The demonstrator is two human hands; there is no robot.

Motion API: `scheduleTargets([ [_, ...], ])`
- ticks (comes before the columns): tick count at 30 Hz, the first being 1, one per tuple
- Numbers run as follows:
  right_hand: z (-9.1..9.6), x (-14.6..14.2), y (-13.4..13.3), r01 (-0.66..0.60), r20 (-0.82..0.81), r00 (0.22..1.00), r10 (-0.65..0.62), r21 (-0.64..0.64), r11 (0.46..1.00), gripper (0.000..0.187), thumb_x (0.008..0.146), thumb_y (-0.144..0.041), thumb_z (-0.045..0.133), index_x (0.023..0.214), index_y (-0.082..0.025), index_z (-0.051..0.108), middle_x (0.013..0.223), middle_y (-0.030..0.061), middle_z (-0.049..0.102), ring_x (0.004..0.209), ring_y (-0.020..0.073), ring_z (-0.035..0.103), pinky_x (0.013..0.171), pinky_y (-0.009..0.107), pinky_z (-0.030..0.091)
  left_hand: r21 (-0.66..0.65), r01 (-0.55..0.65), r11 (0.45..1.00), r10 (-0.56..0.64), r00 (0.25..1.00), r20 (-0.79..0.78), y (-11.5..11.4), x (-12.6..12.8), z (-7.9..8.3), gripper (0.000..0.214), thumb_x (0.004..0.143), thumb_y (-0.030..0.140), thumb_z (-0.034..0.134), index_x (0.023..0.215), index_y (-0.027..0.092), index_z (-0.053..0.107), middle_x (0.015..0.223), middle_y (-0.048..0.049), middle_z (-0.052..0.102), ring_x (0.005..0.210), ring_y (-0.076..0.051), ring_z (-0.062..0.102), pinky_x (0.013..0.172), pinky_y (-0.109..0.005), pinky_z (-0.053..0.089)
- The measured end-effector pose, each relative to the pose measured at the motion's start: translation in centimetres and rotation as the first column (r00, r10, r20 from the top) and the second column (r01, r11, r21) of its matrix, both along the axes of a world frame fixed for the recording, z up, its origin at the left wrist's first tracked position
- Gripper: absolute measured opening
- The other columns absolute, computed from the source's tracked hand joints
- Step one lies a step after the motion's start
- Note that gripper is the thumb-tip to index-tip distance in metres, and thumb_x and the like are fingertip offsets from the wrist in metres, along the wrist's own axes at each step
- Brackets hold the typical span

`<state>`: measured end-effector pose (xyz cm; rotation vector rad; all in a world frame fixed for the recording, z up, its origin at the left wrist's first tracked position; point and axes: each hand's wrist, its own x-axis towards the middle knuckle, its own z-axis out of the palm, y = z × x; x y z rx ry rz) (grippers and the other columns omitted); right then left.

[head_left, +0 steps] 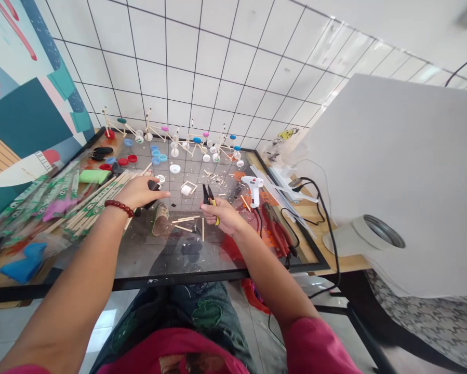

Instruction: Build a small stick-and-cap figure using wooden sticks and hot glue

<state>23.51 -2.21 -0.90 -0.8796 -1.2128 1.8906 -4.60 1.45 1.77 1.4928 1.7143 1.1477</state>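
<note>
Working at a glass-topped table (132, 262), with several stick models (197, 141) standing by the tiled wall (202, 62).
Resting the left hand (138, 192) at a dark object (154, 185), grip impossible to tell; grasping yellow-handled pliers (217, 220) in the right hand (228, 216). Seemingly only begun: a small stick frame (192, 183) with a white piece (186, 190), lying between the hands, apparently lacking wheels. Unable to read print on green-marked wrappers (96, 202).

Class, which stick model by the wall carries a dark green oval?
The leftmost stick model; the other models carry pink or blue ovals.
</note>
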Motion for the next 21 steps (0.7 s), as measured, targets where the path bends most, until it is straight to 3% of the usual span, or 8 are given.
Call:
scheduleTargets([
  [4,0.2,-0.2,-0.2,-0.017,0.004,1.000,0.017,-0.027,0.999,0.051,0.057,-0.043,0.099,0.084,-0.020,0.061,0.058,-0.0124,0.039,0.052,0.0043,0.024,0.052,0.021,0.015,0.328,-0.079,0.941,0.098,0.994,-0.042,-1.4,2.2,0.9,0.031,0.056,0.028,0.097,0.083,0.026,0.082,0.101,-0.0099,0.081,0.118,-0.039,0.069,0.105,-0.041,0.052],
  [6,0.2,-0.3,-0.2,-0.037,0.006,0.999,0.037,-0.030,0.999,0.053,0.057,-0.044,0.100,0.083,-0.020,0.060,0.058,-0.0127,0.039,0.051,0.0038,0.025,0.051,0.021,0.015,0.382,-0.043,0.923,0.074,0.995,-0.067,-2.4,3.8,1.0,0.021,0.065,0.027,0.091,0.085,0.026,0.084,0.105,-0.0094,0.082,0.117,-0.037,0.069,0.110,-0.042,0.049],
  [9,0.2,-0.4,-0.2,-0.075,0.005,0.997,0.076,-0.019,0.997,0.053,0.060,-0.045,0.099,0.083,-0.021,0.058,0.058,-0.0134,0.037,0.051,0.0038,0.024,0.051,0.020,0.014,0.311,0.093,0.946,-0.101,0.995,0.011,-3.5,6.0,0.7,0.011,0.070,0.033,0.089,0.078,0.026,0.084,0.093,-0.0082,0.082,0.100,-0.032,0.072,0.098,-0.039,0.054],
  [14,0.0,-0.7,-0.4,-0.092,-0.001,0.996,0.092,-0.024,0.995,0.057,0.057,-0.041,0.101,0.078,-0.022,0.052,0.058,-0.0144,0.035,0.051,0.0037,0.022,0.050,0.021,0.014,0.239,0.266,0.934,-0.299,0.947,0.115,-4.0,7.9,-0.4,0.026,0.063,0.042,0.095,0.080,0.024,0.086,0.099,-0.0101,0.082,0.097,-0.030,0.072,0.089,-0.037,0.055],
  [16,-0.1,-0.8,-0.4,-0.100,0.009,0.995,0.100,-0.020,0.995,0.058,0.054,-0.040,0.102,0.077,-0.022,0.052,0.059,-0.0141,0.036,0.051,0.0035,0.022,0.050,0.021,0.014,0.174,0.325,0.930,-0.356,0.913,0.198,-4.0,8.2,-0.6,0.028,0.064,0.045,0.095,0.077,0.023,0.085,0.095,-0.0098,0.082,0.087,-0.027,0.072,0.080,-0.036,0.054],
  [18,-0.1,-0.9,-0.5,-0.115,0.017,0.993,0.115,-0.011,0.993,0.055,0.055,-0.041,0.101,0.079,-0.021,0.057,0.060,-0.0133,0.038,0.052,0.0035,0.024,0.050,0.021,0.015,0.094,0.351,0.931,-0.363,0.876,0.317,-4.0,8.4,-0.8,0.030,0.062,0.046,0.096,0.070,0.021,0.083,0.082,-0.0088,0.079,0.074,-0.023,0.068,0.072,-0.034,0.052],
  [21,0.1,-0.8,-0.4,-0.121,-0.003,0.993,0.121,-0.020,0.992,0.051,0.060,-0.045,0.098,0.087,-0.020,0.062,0.059,-0.0133,0.037,0.052,0.0042,0.024,0.051,0.021,0.014,0.000,0.308,0.951,-0.272,0.840,0.470,-3.8,8.4,-1.0,0.030,0.057,0.043,0.098,0.065,0.019,0.081,0.067,-0.0074,0.074,0.063,-0.019,0.061,0.064,-0.032,0.048],
])
